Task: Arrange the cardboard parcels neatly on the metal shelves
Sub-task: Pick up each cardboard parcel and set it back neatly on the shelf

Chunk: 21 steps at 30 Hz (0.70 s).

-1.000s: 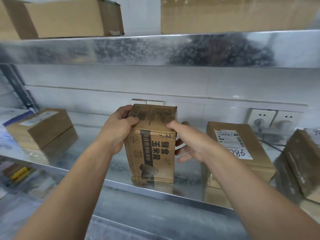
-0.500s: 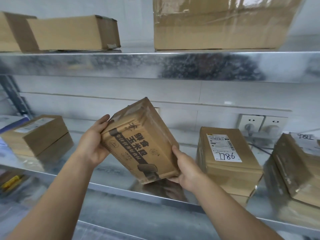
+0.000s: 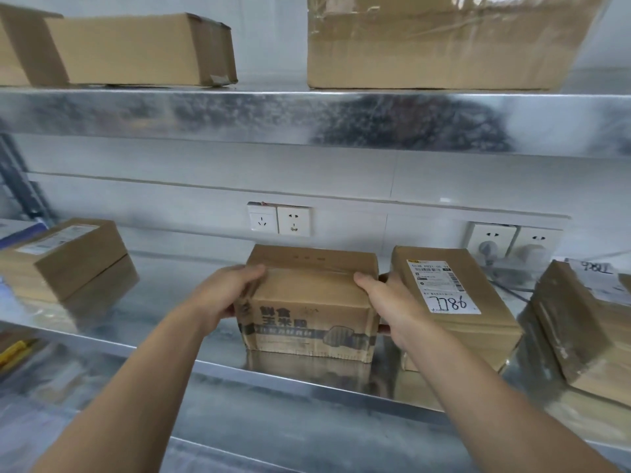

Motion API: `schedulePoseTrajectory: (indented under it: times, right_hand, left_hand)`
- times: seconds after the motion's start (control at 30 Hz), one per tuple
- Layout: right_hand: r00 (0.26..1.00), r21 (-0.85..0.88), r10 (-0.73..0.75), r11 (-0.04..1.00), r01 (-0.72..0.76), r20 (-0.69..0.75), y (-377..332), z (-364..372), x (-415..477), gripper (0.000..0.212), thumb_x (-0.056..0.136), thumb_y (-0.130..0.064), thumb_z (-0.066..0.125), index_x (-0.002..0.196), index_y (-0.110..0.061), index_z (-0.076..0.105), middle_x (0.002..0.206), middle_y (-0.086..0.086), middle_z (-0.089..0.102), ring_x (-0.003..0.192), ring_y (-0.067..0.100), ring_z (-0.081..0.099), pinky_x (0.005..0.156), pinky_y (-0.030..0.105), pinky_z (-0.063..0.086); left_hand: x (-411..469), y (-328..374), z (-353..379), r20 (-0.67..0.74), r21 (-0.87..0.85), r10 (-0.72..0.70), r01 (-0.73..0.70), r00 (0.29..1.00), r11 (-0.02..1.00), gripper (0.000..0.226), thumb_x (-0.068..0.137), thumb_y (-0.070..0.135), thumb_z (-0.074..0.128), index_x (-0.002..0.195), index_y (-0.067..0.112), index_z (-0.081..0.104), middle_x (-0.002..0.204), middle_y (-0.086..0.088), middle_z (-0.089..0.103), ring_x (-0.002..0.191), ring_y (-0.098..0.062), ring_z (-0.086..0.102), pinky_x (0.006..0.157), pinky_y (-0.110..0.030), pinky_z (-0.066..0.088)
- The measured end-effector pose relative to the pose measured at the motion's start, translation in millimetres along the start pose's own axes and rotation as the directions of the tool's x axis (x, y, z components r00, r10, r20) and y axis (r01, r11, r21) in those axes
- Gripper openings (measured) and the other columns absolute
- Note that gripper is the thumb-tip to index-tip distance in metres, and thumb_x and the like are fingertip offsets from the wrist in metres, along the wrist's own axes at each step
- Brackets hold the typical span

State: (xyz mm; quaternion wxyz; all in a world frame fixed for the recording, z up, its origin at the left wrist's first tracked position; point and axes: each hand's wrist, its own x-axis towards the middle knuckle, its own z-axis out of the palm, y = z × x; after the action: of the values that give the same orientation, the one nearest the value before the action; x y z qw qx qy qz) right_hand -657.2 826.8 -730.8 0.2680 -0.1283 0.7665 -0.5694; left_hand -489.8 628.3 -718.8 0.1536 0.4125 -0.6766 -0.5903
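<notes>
1. Hands were placed at both ends of the printed parcel. The left hand was curled over its top left edge. The right hand was clamped on its right end, with the thumb laid on top and the fingers tucked down the side.
2. The printed parcel was laid flat on the middle shelf, near the front edge. Its printed long face was turned outward, and its reflection was caught in the metal below it.
3. A labelled parcel, marked "7786" by hand, was set just to the right. Only a narrow gap was left between the two, and it was taken up by the right fingers.
4. Farther right, a third parcel with a handwritten label was partly cut off by the frame edge.
5. At the left end of the same shelf, well apart from the hands, a left parcel with a white label was kept.
6. On the upper shelf, a flat parcel was placed at the left and a large taped parcel at the right.
7. On the white wall, a socket pair was mounted directly behind the printed parcel. Plugged sockets were seen behind the labelled parcel.
</notes>
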Motion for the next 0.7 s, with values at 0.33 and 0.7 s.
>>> schedulePoseTrajectory:
  times: [0.33,0.7]
  right_hand:
    - [1.0,0.063,-0.005,0.998,0.004,0.005,2.8,3.6,7.8,0.039,0.092,-0.04,0.07,0.118,-0.02,0.051,0.112,0.007,0.066,0.104,0.03,0.065,0.098,0.053,0.055]
    - [0.995,0.497,-0.091,0.866,0.06,0.04,13.4,1.6,-14.4,0.017,0.107,-0.033,0.053,0.119,-0.023,0.057,0.107,0.002,0.077,0.111,0.016,0.067,0.1,0.042,0.05]
  left_hand:
    - [7.3,-2.3,4.0,-0.025,0.057,0.057,-0.056,0.998,0.997,0.02,0.099,0.019,0.063,0.116,0.012,0.067,0.108,-0.014,0.075,0.089,-0.027,0.067,0.081,-0.04,0.054]
    - [-9.5,-18.4,-7.8,-0.022,-0.379,0.143,-0.141,0.989,0.915,0.036,0.087,0.045,0.061,0.117,0.026,0.058,0.098,0.006,0.061,0.082,-0.013,0.056,0.068,-0.031,0.046]
